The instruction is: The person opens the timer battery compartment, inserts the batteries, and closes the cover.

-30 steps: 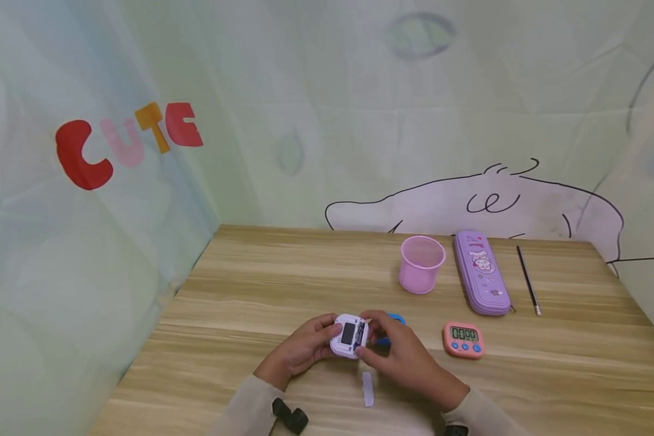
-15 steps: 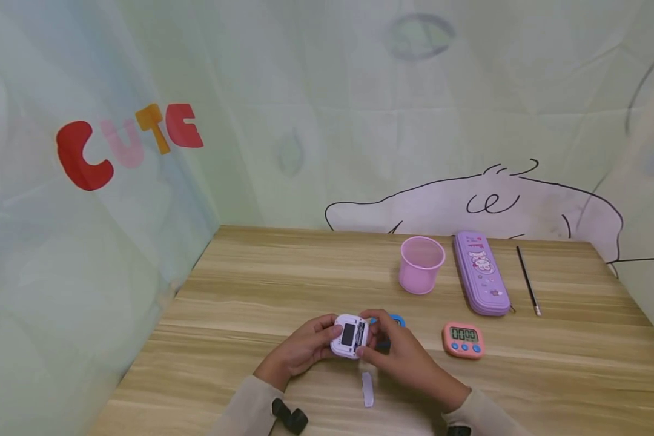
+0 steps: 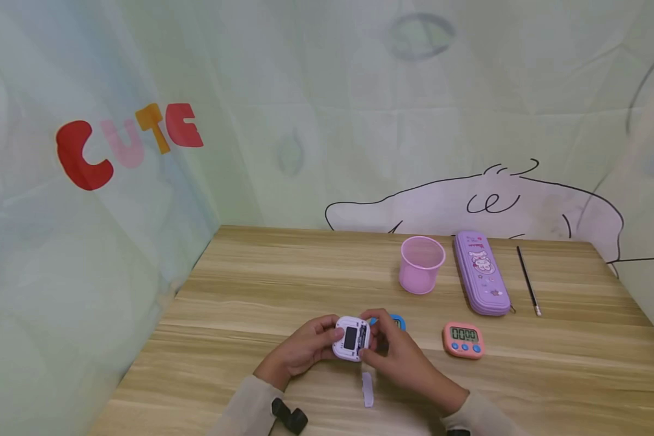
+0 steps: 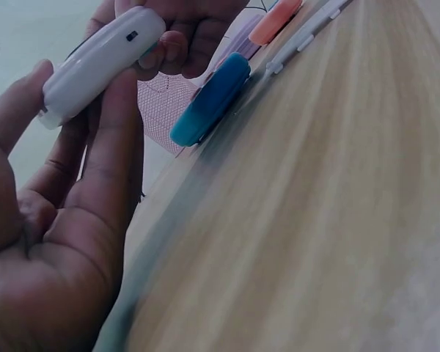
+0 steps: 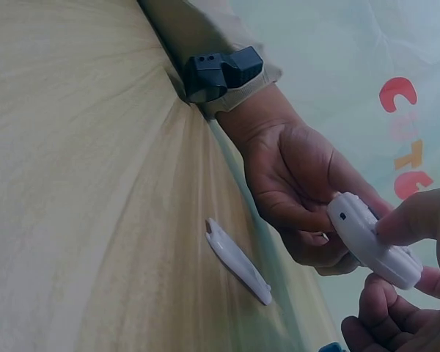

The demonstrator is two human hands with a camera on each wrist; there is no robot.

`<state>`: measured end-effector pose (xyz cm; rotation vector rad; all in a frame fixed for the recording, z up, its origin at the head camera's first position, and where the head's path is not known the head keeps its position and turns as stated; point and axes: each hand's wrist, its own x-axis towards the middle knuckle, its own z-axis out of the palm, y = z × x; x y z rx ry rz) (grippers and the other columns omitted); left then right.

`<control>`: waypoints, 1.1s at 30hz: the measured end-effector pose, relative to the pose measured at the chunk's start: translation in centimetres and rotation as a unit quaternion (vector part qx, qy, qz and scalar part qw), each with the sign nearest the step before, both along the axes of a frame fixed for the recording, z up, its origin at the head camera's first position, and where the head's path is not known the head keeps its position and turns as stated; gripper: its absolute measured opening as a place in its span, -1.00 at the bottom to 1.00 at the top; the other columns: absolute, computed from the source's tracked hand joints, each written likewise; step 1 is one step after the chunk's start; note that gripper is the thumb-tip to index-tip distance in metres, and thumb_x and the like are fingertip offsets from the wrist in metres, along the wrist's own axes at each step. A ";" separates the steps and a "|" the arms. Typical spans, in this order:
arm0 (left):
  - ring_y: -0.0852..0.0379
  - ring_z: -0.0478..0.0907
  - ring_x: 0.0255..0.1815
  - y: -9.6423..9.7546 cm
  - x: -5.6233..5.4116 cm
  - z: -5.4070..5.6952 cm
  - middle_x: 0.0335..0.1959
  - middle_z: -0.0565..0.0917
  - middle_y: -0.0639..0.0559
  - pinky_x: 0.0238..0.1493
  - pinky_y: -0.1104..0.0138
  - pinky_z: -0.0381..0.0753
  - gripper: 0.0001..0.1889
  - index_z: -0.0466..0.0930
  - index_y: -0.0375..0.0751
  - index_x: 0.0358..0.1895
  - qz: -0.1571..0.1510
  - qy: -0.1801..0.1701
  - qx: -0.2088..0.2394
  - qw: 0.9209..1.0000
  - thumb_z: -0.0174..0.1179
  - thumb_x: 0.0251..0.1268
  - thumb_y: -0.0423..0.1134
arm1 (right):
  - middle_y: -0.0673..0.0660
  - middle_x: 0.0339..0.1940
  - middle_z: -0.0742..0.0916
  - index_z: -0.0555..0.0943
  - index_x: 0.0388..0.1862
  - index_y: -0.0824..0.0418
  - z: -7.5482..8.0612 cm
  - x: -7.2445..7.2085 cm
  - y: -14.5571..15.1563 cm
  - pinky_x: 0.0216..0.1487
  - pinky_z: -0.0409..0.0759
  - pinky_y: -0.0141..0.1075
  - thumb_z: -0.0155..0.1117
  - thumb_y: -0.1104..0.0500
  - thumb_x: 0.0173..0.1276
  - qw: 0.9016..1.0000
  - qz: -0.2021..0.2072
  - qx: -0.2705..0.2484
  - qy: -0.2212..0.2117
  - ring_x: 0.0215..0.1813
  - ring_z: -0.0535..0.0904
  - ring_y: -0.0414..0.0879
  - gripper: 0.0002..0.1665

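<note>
My left hand [image 3: 307,346] holds a white digital timer [image 3: 344,352] by its left side, thumb on top and fingers beneath. The timer's back faces up, with a dark panel and an uncovered battery bay [image 3: 362,336] holding what looks like a battery. My right hand [image 3: 400,354] grips the timer's right side, with thumb and forefinger at opposite ends of the bay. In the right wrist view its thumb presses the white casing [image 5: 363,231]. Below the timer, the white battery cover [image 3: 367,389] lies on the table. A blue timer [image 3: 399,321] sits behind my right hand, partly hidden.
To the right lies a coral timer [image 3: 463,340] reading zeros. Farther back stand a pink cup [image 3: 421,266], a purple pencil case [image 3: 482,272] and a black pencil [image 3: 528,281] on the wooden table [image 3: 272,272]. Printed fabric walls [image 3: 283,91] rise behind and at left.
The white timer has shifted slightly right and toward me in both hands. My right thumb and forefinger stay at the battery bay. Everything on the table keeps its place.
</note>
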<state>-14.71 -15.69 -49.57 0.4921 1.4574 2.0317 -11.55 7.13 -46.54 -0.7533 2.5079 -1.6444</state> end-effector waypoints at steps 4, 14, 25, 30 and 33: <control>0.09 0.65 -0.08 0.0 0.0 -0.1 -0.06 0.64 -0.07 -0.01 0.24 0.68 -0.89 0.46 -0.22 -0.10 0.001 0.003 -0.002 1.000 0.07 0.49 -0.25 | 0.00 -0.35 0.56 0.37 0.18 0.08 -0.3 0.0 0.1 -0.28 0.55 -0.36 0.44 0.31 0.17 1.000 -0.001 0.001 0.011 -0.33 0.51 -0.20 -0.36; 0.12 0.64 -0.11 0.1 -0.1 0.2 -0.07 0.63 -0.03 -0.03 0.29 0.67 -0.88 0.46 -0.18 -0.06 0.031 -0.011 -0.012 0.999 0.02 0.51 -0.24 | -0.15 -0.27 0.60 0.38 0.29 0.04 0.0 -0.2 0.3 -0.06 0.64 -0.20 0.45 0.08 0.23 1.000 -0.008 0.021 0.016 -0.21 0.59 -0.19 -0.32; 0.12 0.65 -0.09 0.0 -0.2 0.3 -0.05 0.65 -0.01 -0.05 0.31 0.67 -0.72 0.44 -0.20 0.15 0.096 -0.033 0.002 0.995 0.04 0.50 -0.18 | 0.06 0.03 0.60 0.26 0.46 0.10 -0.7 0.6 1.3 0.22 0.55 -0.17 0.47 0.09 0.22 0.998 0.009 0.024 0.063 0.10 0.58 -0.06 -0.12; 0.13 0.65 -0.09 0.0 -0.2 0.3 -0.07 0.66 0.00 -0.04 0.32 0.67 -0.75 0.47 -0.18 0.12 0.104 -0.031 0.027 0.994 0.06 0.49 -0.20 | -0.03 0.09 0.62 0.35 0.41 0.05 -0.9 2.0 1.8 0.25 0.51 -0.11 0.43 -0.07 0.24 0.994 0.013 0.070 0.080 0.16 0.53 -0.14 -0.19; 0.12 0.65 -0.09 0.0 -0.2 0.3 -0.07 0.66 -0.01 -0.03 0.32 0.67 -0.74 0.46 -0.21 0.12 0.106 -0.032 0.031 0.993 0.08 0.48 -0.20 | -0.07 0.17 0.60 0.42 0.35 0.03 -0.9 2.8 2.1 0.28 0.47 -0.04 0.40 -0.15 0.23 0.992 0.024 0.108 0.067 0.24 0.48 -0.10 -0.25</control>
